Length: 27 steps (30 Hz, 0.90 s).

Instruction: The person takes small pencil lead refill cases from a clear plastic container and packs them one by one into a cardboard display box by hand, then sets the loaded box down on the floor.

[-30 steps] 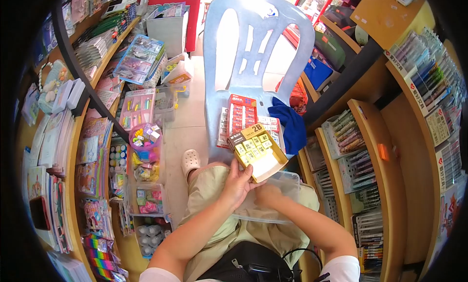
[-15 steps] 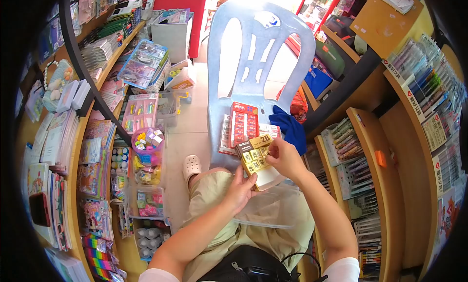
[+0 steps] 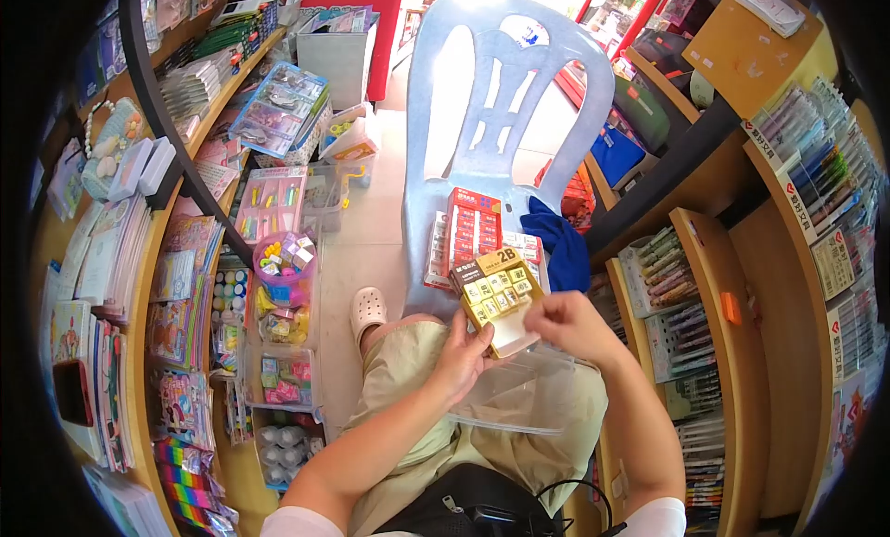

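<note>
My left hand (image 3: 461,359) grips the lower left edge of a gold and brown box of 2B erasers (image 3: 508,259), held tilted above my lap. Rows of small erasers fill its upper part, while a white surface shows in the lower part. Beside the box's lower right side is my right hand (image 3: 577,326), its fingers curled together; whatever they may hold is hidden. A clear plastic bin (image 3: 528,409) rests on my lap beneath both hands. Just beyond, a red box of erasers (image 3: 476,217) lies on the blue plastic chair (image 3: 428,166).
A dark blue cloth (image 3: 554,240) lies on the chair's right side. Shelves of notebooks (image 3: 111,259) stand to my left, with a pink basket (image 3: 286,259) of small items. On the right are shelves of pens (image 3: 816,157). A pink clog (image 3: 369,307) is on the floor.
My right hand has moved from the box's upper right down to its lower right side, uncovering more erasers. My left hand keeps its hold. The view has shifted slightly.
</note>
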Available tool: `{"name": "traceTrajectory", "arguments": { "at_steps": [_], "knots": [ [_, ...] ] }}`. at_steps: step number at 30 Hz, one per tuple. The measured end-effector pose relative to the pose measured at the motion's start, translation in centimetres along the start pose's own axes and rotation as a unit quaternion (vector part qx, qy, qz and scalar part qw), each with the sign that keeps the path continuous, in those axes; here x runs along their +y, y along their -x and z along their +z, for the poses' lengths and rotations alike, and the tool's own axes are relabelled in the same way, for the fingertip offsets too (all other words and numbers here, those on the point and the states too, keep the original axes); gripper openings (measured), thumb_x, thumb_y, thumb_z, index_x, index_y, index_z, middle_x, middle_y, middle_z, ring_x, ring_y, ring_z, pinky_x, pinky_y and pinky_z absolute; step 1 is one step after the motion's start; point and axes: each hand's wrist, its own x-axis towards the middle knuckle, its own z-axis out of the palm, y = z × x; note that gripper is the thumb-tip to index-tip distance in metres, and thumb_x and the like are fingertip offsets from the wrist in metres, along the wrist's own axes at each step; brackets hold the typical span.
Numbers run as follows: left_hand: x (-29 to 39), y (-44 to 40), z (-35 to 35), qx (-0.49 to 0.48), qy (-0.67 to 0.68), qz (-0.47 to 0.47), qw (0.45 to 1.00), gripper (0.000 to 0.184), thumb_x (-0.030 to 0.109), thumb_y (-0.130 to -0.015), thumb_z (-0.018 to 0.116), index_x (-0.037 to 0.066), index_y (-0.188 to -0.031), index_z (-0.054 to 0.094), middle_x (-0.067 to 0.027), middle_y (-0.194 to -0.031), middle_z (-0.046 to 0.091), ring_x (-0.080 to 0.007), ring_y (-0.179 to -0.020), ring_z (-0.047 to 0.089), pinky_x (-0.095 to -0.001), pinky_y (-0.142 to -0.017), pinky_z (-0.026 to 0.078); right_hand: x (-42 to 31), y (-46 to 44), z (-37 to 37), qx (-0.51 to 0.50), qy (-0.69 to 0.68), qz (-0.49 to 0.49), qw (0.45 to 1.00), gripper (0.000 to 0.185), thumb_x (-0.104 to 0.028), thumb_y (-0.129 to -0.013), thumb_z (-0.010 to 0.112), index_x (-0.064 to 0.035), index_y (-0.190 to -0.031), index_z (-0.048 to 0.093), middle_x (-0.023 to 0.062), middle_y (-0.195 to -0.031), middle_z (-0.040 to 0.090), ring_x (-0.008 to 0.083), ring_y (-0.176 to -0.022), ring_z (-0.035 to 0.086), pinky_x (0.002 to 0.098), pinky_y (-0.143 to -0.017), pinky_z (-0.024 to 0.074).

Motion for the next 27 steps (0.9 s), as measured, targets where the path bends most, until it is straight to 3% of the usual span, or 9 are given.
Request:
{"name": "traceTrajectory", "arguments": {
  "at_steps": [2, 5, 7, 9, 12, 19, 21, 24, 27],
  "knots": [
    [-0.2, -0.2, -0.2, 0.012, 0.012, 0.030, 0.999, 0.044, 0.019, -0.095, 0.045, 0.018, -0.133, 0.023, -0.0086, -0.132, 0.041, -0.0276, -0.117, 0.049, -0.0489, -0.089, 0.048, 0.1, 2.1, -0.8, -0.203, -0.075, 0.022, 0.976, 0.014, -0.011, -0.085, 0.059, 0.0022, -0.087, 0.063, 0.0027, -0.080, 0.065, 0.0115, -0.070, 0.059, 0.0269, -0.059, 0.0474],
    [-0.3, -0.2, -0.2, 0.019, 0.030, 0.047, 0.998, 0.045, 0.020, -0.095, 0.046, 0.019, -0.133, 0.022, -0.0090, -0.133, 0.040, -0.0288, -0.118, 0.048, -0.0500, -0.091, 0.047, 2.3, 2.8, 1.2, -0.301, 0.000, 0.004, 0.954, 0.018, -0.013, -0.085, 0.058, -0.0002, -0.097, 0.062, 0.0079, -0.087, 0.065, 0.0164, -0.074, 0.061, 0.0307, -0.063, 0.0490],
    [-0.4, -0.3, -0.1, 0.017, 0.034, 0.043, 0.998, 0.045, 0.020, -0.095, 0.046, 0.020, -0.133, 0.022, -0.0091, -0.134, 0.040, -0.0292, -0.119, 0.047, -0.0504, -0.092, 0.046, 3.9, 1.7, 4.1, -0.258, 0.176, -0.058, 0.948, 0.025, -0.017, -0.084, 0.058, -0.0041, -0.105, 0.061, 0.0129, -0.096, 0.065, 0.0252, -0.083, 0.062, 0.0357, -0.071, 0.0496],
    [-0.4, -0.3, -0.1, 0.018, 0.027, 0.035, 0.999, 0.046, 0.020, -0.095, 0.046, 0.020, -0.134, 0.021, -0.0091, -0.134, 0.040, -0.0293, -0.120, 0.046, -0.0507, -0.093, 0.045, 4.1, 0.7, 7.2, -0.189, 0.280, 0.004, 0.941, 0.029, -0.020, -0.083, 0.056, -0.0072, -0.108, 0.060, 0.0161, -0.099, 0.063, 0.0325, -0.090, 0.061, 0.0408, -0.078, 0.0477],
    [-0.3, -0.1, 0.2, 0.026, 0.016, 0.030, 0.999, 0.046, 0.021, -0.095, 0.045, 0.020, -0.134, 0.021, -0.0092, -0.134, 0.040, -0.0292, -0.120, 0.046, -0.0507, -0.093, 0.045, 6.2, -2.5, 11.0, -0.220, 0.369, 0.039, 0.902, 0.030, -0.022, -0.083, 0.053, -0.0084, -0.109, 0.061, 0.0170, -0.103, 0.062, 0.0321, -0.095, 0.060, 0.0440, -0.078, 0.0481],
    [-0.2, -0.1, 0.2, 0.025, 0.002, 0.038, 0.999, 0.047, 0.021, -0.095, 0.045, 0.020, -0.135, 0.020, -0.0095, -0.133, 0.040, -0.0292, -0.119, 0.047, -0.0504, -0.091, 0.046, 14.3, -5.5, 16.8, 0.053, 0.355, -0.151, 0.921, 0.031, -0.023, -0.082, 0.052, -0.0062, -0.107, 0.061, 0.0182, -0.102, 0.062, 0.0341, -0.093, 0.059, 0.0444, -0.079, 0.0479],
    [-0.1, -0.1, 0.3, 0.021, -0.002, 0.036, 0.999, 0.047, 0.021, -0.095, 0.045, 0.019, -0.135, 0.019, -0.0100, -0.133, 0.041, -0.0295, -0.119, 0.047, -0.0504, -0.091, 0.047, 14.8, -4.7, 15.9, 0.049, 0.338, -0.175, 0.923, 0.032, -0.023, -0.081, 0.052, -0.0056, -0.107, 0.060, 0.0185, -0.102, 0.062, 0.0346, -0.093, 0.059, 0.0446, -0.079, 0.0478],
    [-0.3, -0.1, 0.3, 0.019, -0.001, 0.029, 0.999, 0.046, 0.020, -0.095, 0.045, 0.018, -0.134, 0.020, -0.0108, -0.132, 0.041, -0.0300, -0.119, 0.048, -0.0502, -0.091, 0.047, 7.6, -0.8, 10.5, -0.161, 0.290, -0.047, 0.942, 0.029, -0.018, -0.080, 0.050, -0.0031, -0.102, 0.062, 0.0182, -0.094, 0.064, 0.0357, -0.088, 0.060, 0.0435, -0.078, 0.0480],
    [-0.4, -0.2, 0.3, 0.022, 0.002, 0.023, 0.999, 0.044, 0.020, -0.095, 0.045, 0.017, -0.133, 0.022, -0.0111, -0.130, 0.043, -0.0304, -0.118, 0.048, -0.0498, -0.090, 0.048, 9.5, 1.4, 9.0, -0.115, 0.261, -0.072, 0.956, 0.020, -0.014, -0.079, 0.050, -0.0011, -0.090, 0.060, 0.0173, -0.077, 0.062, 0.0340, -0.071, 0.061, 0.0415, -0.068, 0.0483]
  ]
}}
